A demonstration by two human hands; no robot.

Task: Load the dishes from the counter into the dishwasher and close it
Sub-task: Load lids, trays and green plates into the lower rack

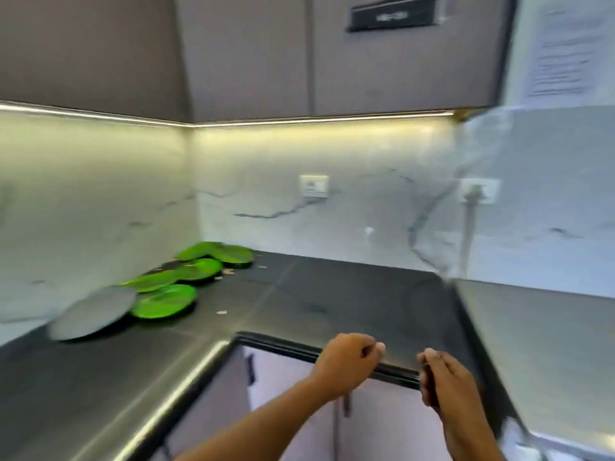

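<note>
Green plates (163, 302); grey plate (91, 312); black counter (332, 294); white grey-veined marble backsplash (332, 221)

Above the marble backsplash (349, 207) hang dark wall cabinets (246, 54) with a light strip (319, 120) beneath — set in it, two white sockets (313, 186) — right of it, a printed sheet (559, 48).

Green plates (181, 281): several, flat, overlapping in row along counter (332, 304) from back corner leftward. Grey plate (93, 312): tilted, at row's near-left end, blurred.
</note>
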